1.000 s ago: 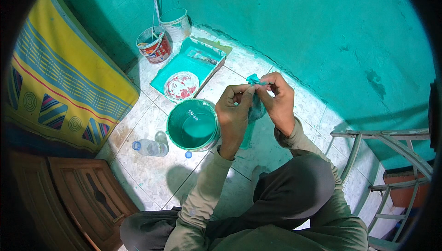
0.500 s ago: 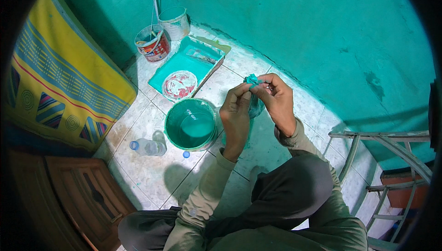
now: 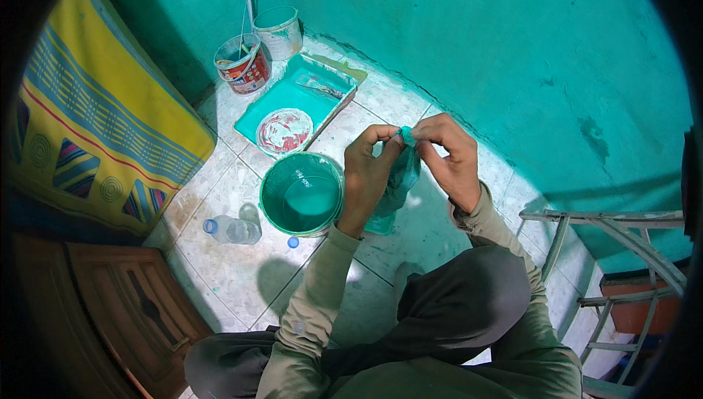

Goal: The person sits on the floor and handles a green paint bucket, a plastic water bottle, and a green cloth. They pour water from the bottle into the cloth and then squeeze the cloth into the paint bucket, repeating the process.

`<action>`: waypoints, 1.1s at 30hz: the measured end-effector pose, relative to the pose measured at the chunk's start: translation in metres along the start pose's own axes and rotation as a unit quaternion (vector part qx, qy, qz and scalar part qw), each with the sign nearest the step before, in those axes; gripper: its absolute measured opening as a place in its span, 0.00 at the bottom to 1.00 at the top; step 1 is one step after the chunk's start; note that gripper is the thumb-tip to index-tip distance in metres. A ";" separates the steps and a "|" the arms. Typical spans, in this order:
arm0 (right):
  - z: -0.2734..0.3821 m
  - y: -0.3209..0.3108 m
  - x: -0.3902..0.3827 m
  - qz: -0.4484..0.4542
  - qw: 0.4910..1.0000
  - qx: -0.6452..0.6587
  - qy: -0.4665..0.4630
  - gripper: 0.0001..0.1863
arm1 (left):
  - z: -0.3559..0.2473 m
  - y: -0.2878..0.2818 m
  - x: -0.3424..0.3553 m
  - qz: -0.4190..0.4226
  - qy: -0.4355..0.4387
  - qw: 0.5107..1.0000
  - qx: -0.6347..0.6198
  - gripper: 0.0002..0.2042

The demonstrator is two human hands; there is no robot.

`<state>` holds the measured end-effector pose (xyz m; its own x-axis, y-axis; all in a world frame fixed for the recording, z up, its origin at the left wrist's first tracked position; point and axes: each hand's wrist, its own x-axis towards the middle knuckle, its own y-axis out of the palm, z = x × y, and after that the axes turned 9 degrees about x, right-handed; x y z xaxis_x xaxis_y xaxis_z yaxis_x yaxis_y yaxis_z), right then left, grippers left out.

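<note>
The plastic bag [image 3: 402, 178] hangs to the right of the bucket [image 3: 302, 198], its long axis running down from a gathered teal top. Both hands pinch that top, about equally near it — left hand [image 3: 370, 177] on the bucket's side, right hand [image 3: 452, 159] farther from the bucket.

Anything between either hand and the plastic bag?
Nothing visible. The left hand and right hand both have fingers right at the teal top of the bag. The paint bucket stands to the left, not between them.
</note>
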<state>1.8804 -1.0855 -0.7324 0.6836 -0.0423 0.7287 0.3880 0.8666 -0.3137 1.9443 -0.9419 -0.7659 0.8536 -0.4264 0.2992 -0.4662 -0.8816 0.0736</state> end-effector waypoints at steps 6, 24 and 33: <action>0.004 -0.014 0.003 0.072 0.997 -0.036 0.007 0.11 | -0.014 -0.002 -0.003 0.003 -0.139 0.984 -0.108 0.06; 0.007 -0.012 0.022 0.138 0.985 -0.108 -0.006 0.06 | -0.029 -0.003 -0.004 0.047 -0.084 0.987 -0.131 0.08; 0.004 -0.038 0.037 0.064 0.968 0.116 0.212 0.09 | -0.040 -0.009 0.050 0.175 -0.050 0.983 -0.002 0.10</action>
<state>1.8885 -1.1180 -0.6906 0.9287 -0.0846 0.3611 0.1670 0.9647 -0.2034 1.9820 -0.9470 -0.7133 0.6598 -0.7209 0.2122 -0.7356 -0.6773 -0.0139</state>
